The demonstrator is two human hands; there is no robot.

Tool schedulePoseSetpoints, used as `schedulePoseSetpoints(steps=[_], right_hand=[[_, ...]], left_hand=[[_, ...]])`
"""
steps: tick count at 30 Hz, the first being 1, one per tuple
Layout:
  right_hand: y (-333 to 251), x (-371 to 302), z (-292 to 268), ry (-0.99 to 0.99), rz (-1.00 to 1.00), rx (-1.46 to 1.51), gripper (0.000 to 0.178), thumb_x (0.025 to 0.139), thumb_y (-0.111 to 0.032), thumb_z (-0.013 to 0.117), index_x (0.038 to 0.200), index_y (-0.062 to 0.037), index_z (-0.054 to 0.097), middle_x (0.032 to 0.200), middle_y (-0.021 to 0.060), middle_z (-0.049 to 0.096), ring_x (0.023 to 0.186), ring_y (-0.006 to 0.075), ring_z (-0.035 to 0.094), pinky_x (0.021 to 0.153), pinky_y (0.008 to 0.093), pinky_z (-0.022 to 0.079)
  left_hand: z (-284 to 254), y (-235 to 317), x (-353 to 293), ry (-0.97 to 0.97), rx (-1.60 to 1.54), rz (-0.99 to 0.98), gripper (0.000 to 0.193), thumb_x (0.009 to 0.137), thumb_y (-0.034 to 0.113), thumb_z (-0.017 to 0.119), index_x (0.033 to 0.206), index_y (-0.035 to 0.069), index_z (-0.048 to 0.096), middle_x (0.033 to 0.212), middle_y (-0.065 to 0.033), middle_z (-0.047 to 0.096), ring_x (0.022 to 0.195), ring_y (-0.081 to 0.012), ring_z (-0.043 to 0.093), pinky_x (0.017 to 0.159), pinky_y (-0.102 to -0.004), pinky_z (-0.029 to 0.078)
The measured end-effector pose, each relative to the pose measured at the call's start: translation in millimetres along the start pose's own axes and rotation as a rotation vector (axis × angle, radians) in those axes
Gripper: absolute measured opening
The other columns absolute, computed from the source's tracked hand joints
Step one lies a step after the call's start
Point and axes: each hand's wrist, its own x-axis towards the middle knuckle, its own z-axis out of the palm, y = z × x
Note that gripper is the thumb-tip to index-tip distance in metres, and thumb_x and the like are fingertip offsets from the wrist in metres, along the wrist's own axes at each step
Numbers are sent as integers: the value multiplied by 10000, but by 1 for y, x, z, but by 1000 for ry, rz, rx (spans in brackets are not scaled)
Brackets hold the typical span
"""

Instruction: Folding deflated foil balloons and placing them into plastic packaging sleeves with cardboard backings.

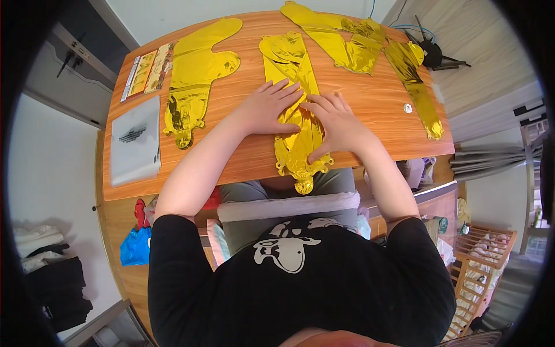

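Observation:
A flat, uninflated gold foil balloon (287, 61) lies lengthwise on the wooden table (370, 104) in front of me, its tail hanging over the near edge. My left hand (267, 109) lies palm down on its left side with fingers spread. My right hand (335, 124) presses flat on its right side, fingers apart, close beside the left hand. Neither hand grips anything.
Another flat gold balloon (193, 75) lies left of it, and several more gold balloons (358, 43) sit at the far right. A grey plastic bag (136, 141) and a printed card packet (147, 70) lie at the left. A small white disc (407, 107) sits at the right.

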Motion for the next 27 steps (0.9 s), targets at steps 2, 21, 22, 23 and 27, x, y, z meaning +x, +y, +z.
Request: schedulePoseSetpoints(steps=[2, 21, 22, 23, 27], right_hand=[[0, -2, 1, -2, -6, 0, 1140, 484, -466, 978, 1462, -122, 503, 1523, 140, 482, 1465, 387, 347, 1254, 570, 197], [37, -43, 8, 86, -255, 93, 468, 889, -164, 708, 1329, -22, 633, 1397, 169, 593, 1310, 348, 563, 1176, 495, 400], [36, -47, 10, 67, -278, 96, 595, 874, -258, 755, 1396, -24, 590, 1449, 168, 561, 1345, 342, 539, 1209, 524, 355], [30, -51, 6, 71, -284, 100, 595, 874, -258, 755, 1396, -24, 590, 1449, 168, 561, 1345, 342, 539, 1209, 524, 355], [10, -69, -10, -39, -321, 79, 957, 712, -422, 869, 1512, -68, 481, 1500, 146, 529, 1390, 314, 504, 1248, 602, 228]], left_hand=[[1, 0, 0, 9, 5, 3, 953, 887, 656, 634, 1620, 125, 336, 1687, -112, 312, 1559, -349, 257, 1275, -491, 197], [-12, 10, -4, -47, 52, 51, 944, 923, 633, 606, 1627, 86, 296, 1687, -148, 298, 1561, -368, 253, 1267, -514, 209], [-13, 12, -6, -83, 39, 64, 944, 928, 601, 623, 1634, 82, 274, 1694, -152, 280, 1573, -365, 228, 1268, -516, 200], [-14, 16, -10, -86, 44, 59, 944, 928, 601, 623, 1634, 82, 274, 1694, -152, 280, 1573, -365, 228, 1268, -516, 200], [-15, 36, -25, -111, 18, 67, 958, 926, 612, 618, 1635, 74, 265, 1699, -160, 261, 1573, -383, 217, 1267, -530, 193]])
